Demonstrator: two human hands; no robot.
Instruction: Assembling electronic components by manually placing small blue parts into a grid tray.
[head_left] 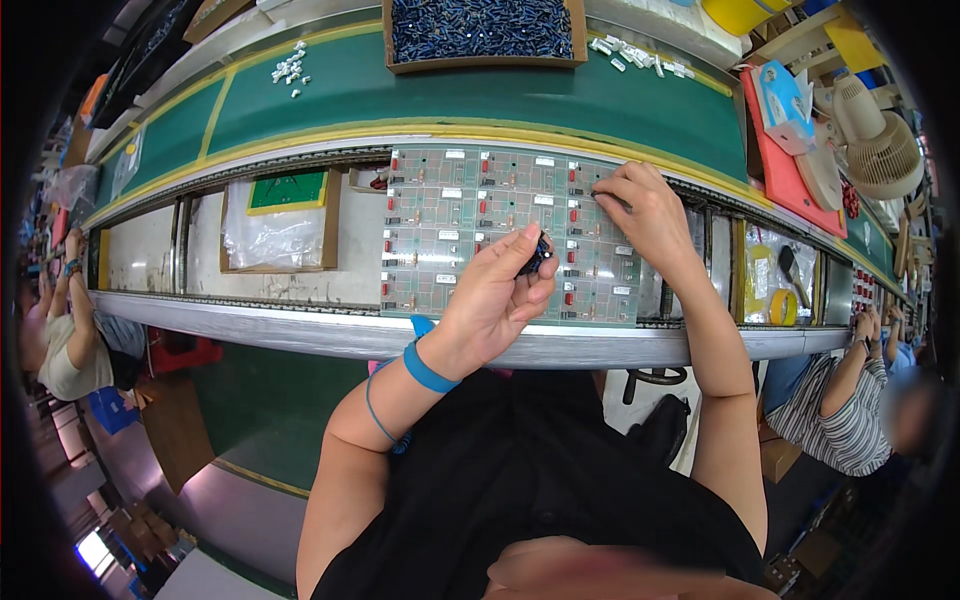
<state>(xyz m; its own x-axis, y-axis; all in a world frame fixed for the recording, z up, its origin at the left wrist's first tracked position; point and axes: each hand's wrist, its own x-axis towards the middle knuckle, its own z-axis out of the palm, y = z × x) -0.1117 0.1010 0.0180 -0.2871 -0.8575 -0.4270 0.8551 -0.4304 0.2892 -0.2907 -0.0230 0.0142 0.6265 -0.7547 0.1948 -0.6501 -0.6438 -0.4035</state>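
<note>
A large panel of green circuit boards point(430, 190) lies across the metal rails in front of me, with rows of red and black parts and white labels on it. My left hand point(500, 290) is over its lower middle, fingers curled round a small bunch of dark blue capacitors point(538, 258). At the panel's upper right, my right hand point(645, 210) pinches with thumb and fingertips close to the board surface. Whatever is between those fingertips is too small to make out. A blue wrist strap point(428, 370) circles my left wrist.
A cardboard box point(487, 66) full of blue capacitors stands beyond the panel on the green belt point(330, 95). Small white parts point(290, 68) lie on either side of it. Left is a carton point(280, 262) with plastic bags; right, yellow tape point(783, 307) and a fan point(880, 150). Other people work at both sides.
</note>
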